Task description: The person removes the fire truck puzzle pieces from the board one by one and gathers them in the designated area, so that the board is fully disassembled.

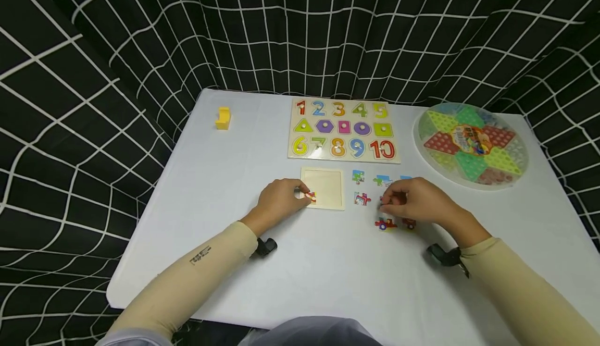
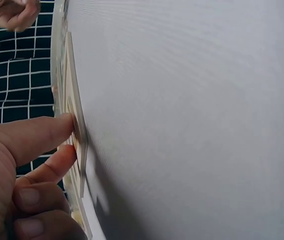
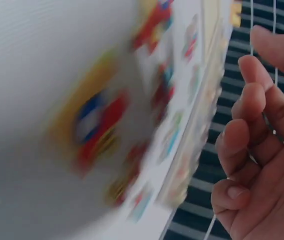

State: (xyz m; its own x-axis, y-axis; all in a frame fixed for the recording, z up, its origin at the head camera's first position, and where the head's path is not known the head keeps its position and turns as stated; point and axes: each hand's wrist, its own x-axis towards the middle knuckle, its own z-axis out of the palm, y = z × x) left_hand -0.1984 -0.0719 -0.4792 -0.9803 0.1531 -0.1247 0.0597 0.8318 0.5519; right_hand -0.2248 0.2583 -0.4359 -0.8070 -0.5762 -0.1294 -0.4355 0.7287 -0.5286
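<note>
A shallow square wooden puzzle tray (image 1: 330, 189) lies on the table. At its left side my left hand (image 1: 281, 199) pinches a small red and yellow jigsaw piece (image 1: 312, 198) between thumb and finger, inside the frame. In the left wrist view the thumb (image 2: 47, 132) and a finger meet at the tray (image 2: 74, 95), and the piece itself is hidden. My right hand (image 1: 419, 200) hovers over loose jigsaw pieces, its fingers loosely bent with nothing between them. Near it lie a red vehicle piece (image 1: 385, 224), a pink and red piece (image 1: 362, 198) and a green-blue piece (image 1: 358, 176).
Behind the tray lies a wooden number and shape board (image 1: 344, 130). A round clear box with coloured dotted sections (image 1: 471, 145) stands at the back right. A yellow block (image 1: 223, 118) sits at the back left. Black netted-pattern cloth (image 1: 304, 33) hangs behind the table.
</note>
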